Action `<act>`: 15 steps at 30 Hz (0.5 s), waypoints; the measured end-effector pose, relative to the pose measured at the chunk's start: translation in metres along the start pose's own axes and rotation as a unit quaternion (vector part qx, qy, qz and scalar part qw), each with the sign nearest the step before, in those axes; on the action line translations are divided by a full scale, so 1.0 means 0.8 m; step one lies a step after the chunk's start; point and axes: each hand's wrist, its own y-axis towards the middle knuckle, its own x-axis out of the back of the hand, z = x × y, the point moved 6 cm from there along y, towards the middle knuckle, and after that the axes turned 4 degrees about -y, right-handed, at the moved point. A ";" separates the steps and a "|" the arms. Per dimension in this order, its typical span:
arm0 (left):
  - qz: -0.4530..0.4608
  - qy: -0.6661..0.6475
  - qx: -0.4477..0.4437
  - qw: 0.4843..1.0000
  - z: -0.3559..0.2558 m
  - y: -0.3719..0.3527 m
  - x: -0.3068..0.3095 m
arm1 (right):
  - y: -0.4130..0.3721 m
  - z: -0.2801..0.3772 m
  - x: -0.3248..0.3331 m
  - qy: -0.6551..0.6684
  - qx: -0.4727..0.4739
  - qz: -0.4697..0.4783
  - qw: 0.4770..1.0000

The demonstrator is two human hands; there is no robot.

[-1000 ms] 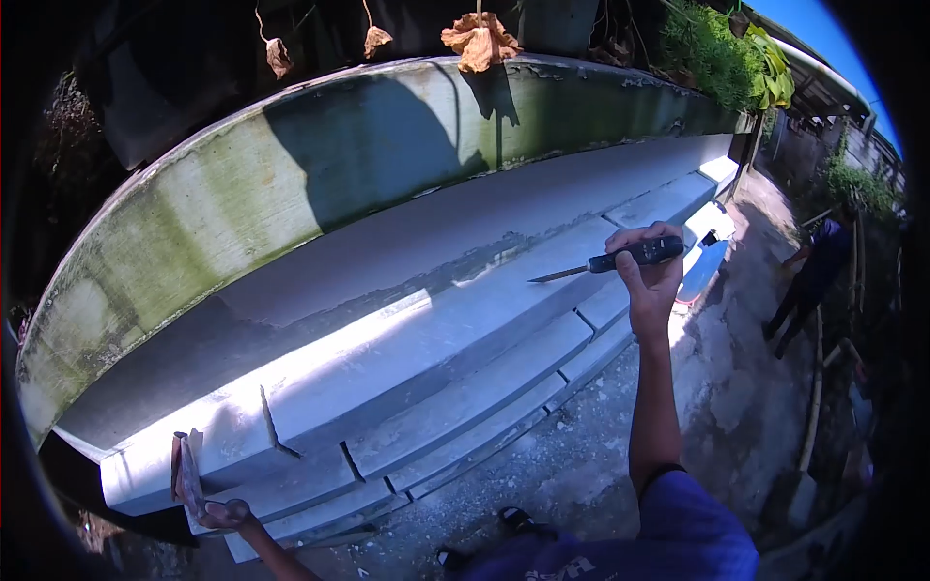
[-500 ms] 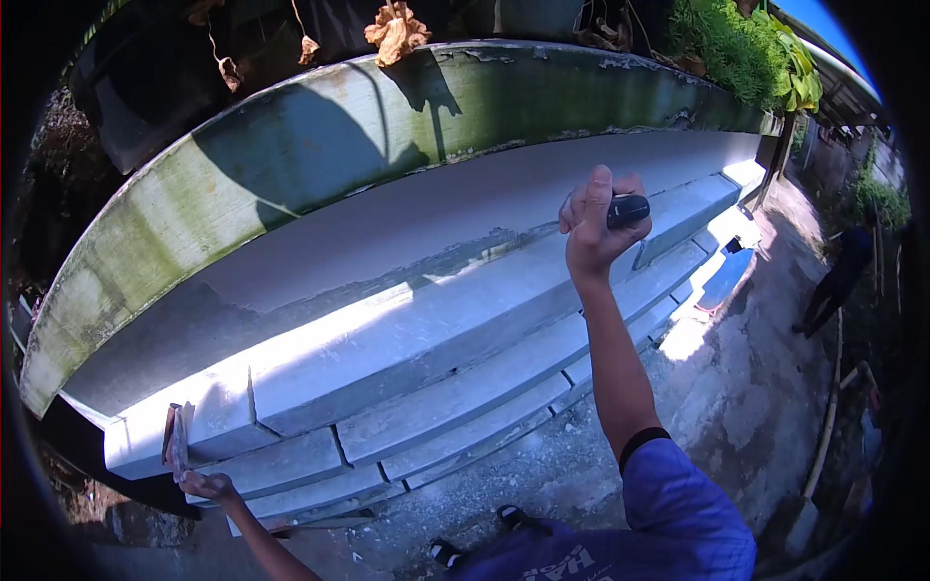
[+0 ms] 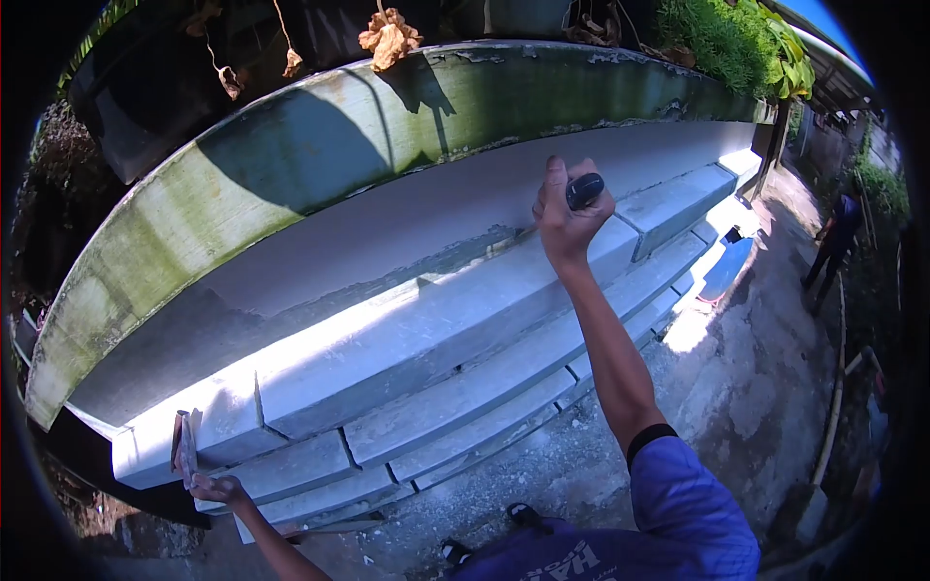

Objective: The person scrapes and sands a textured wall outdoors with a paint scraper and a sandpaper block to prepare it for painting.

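Observation:
My right hand (image 3: 572, 221) is closed in a fist, thumb up, around the black handle (image 3: 585, 191) of a tool. The fist hides the tool's working end, which faces the pale plastered wall (image 3: 426, 218) under the overhang. Rough grey patches run along the foot of that wall. Low at the left, my left hand (image 3: 221, 489) grips a flat, narrow-looking board (image 3: 184, 450) smeared with grey, seen nearly edge-on. It stands beside the left end of the top block course (image 3: 407, 334).
A curved, moss-stained concrete ledge (image 3: 126, 252) with plants and dried leaves juts out above the wall. Stepped grey blocks (image 3: 465, 412) descend to the debris-strewn ground (image 3: 504, 470). A blue object (image 3: 727, 271) lies at the right; farther back stands another person (image 3: 838, 237).
My right hand has moved left along the wall with the black-handled tool. My left hand keeps its hold on the board at the left end of the blocks. The view has shifted slightly.

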 end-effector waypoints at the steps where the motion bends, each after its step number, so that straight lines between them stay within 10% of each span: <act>1: 0.016 0.002 -0.019 1.000 -0.025 0.012 -0.008 | 0.004 0.022 -0.003 0.013 0.001 -0.007 1.000; 7: 0.000 0.007 -0.033 0.999 0.010 0.002 0.006 | -0.010 -0.037 -0.003 -0.108 0.061 0.000 0.992; 11: -0.060 0.049 -0.005 0.997 0.071 -0.025 0.038 | 0.011 0.063 0.010 0.083 -0.013 -0.069 0.994; 15: -0.065 0.057 0.013 0.996 0.092 -0.034 0.045 | 0.001 0.011 -0.015 -0.084 0.024 -0.012 0.996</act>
